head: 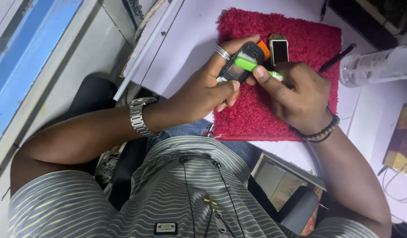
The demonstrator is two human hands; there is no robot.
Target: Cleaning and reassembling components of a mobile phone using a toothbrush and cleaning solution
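My left hand point(208, 90), with a silver ring and a steel wristwatch, grips a small black phone point(243, 64) over a red fluffy mat point(274, 110). My right hand point(296, 94), wearing a dark bead bracelet, holds a green-handled tool point(252, 66) laid across the phone's face. A small rectangular phone part point(279, 49) with a metal frame lies on the mat just beyond the phone. An orange piece point(265, 49) peeks out behind the phone.
The mat sits on a pale desk point(185, 44). A clear plastic bottle point(379, 66) lies at the right, a thin black tool point(338, 58) on the mat's right edge. A yellowish book point(401, 141) and white cables are at the far right.
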